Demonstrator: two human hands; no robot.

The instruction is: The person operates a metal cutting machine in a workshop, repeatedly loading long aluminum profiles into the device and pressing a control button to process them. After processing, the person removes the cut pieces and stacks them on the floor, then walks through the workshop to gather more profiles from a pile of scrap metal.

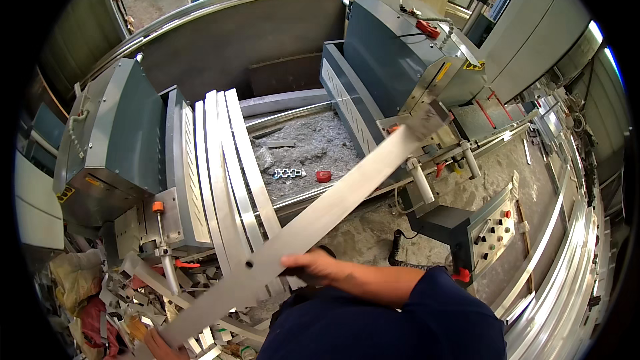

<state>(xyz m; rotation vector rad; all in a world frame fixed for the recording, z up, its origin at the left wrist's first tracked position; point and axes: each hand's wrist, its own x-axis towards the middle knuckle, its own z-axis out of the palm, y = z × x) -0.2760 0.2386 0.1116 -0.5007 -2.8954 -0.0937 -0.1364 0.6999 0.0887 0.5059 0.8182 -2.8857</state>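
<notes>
Left fingers and right fingers grip a silvery bar (holed) — slanting up rightward.

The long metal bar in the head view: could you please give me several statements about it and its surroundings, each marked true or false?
1. The right hand holds the long metal bar. True.
2. The left hand is at the bar's upper end. False: the left hand is at its lower end.
3. A round dark hole shows in the bar. True.
4. The control panel with buttons lies left of the bar. False: the control panel is on the right.
5. Several pale metal strips lie beside the left grey machine. True.
</notes>
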